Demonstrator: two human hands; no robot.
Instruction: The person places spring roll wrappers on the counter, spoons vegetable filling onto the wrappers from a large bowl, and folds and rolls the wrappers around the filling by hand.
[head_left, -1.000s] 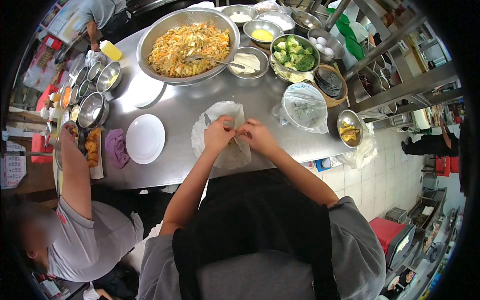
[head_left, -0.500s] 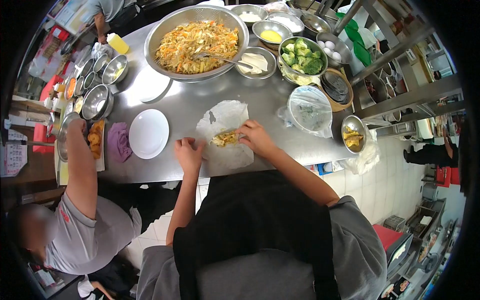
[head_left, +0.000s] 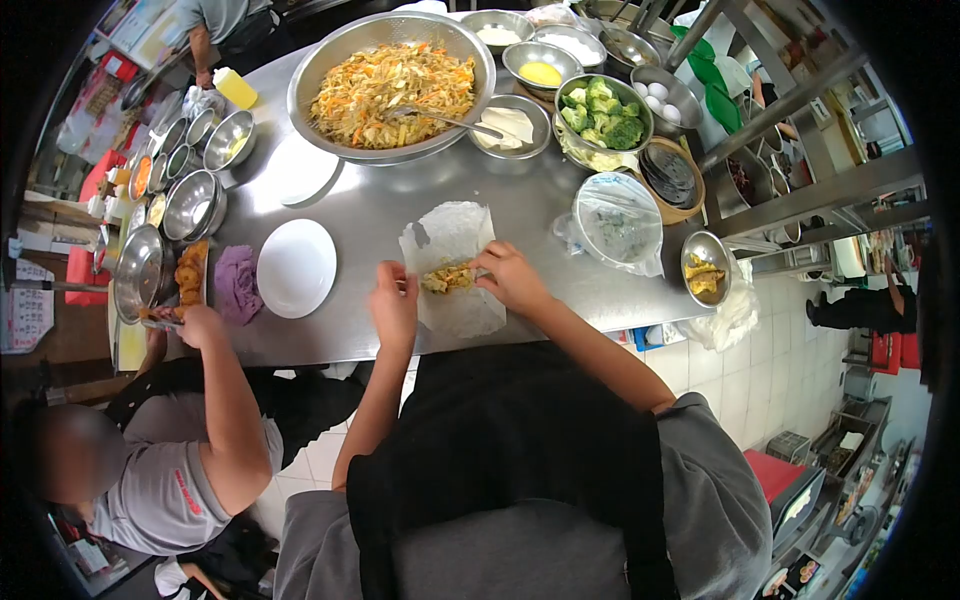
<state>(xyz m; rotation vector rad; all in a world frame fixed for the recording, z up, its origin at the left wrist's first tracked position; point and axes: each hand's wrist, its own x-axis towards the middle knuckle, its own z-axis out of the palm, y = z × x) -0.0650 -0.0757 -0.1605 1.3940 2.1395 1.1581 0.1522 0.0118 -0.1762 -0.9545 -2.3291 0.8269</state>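
Head view: a thin, off-white, rounded wrapper sheet [head_left: 460, 312] lies flat in the middle of a shiny stainless-steel table [head_left: 375, 215], with a short strip of yellowish shredded filling [head_left: 447, 278] across it. The person's left hand [head_left: 393, 295] is at the sheet's nine o'clock edge, fingers loosely bent; whether it grips the edge cannot be told. The right hand [head_left: 510, 277] is at three o'clock, its thumb and fingers bent in at the filling's right end; whether they pinch anything is likewise unclear. Measured from the sheet, a white round plate [head_left: 297, 268] sits at nine o'clock, with a crumpled purple cloth [head_left: 237, 285] just beyond it. At eleven o'clock stands a large, wide steel bowl [head_left: 385, 155] heaped with shredded vegetables [head_left: 395, 90]. Between one and two o'clock, a steel bowl [head_left: 648, 122] holds green broccoli florets [head_left: 603, 115]; at two o'clock is a round bowl covered in clear plastic film [head_left: 620, 235]. Around eight o'clock, a co-worker in a grey shirt [head_left: 165, 500] reaches toward the table.
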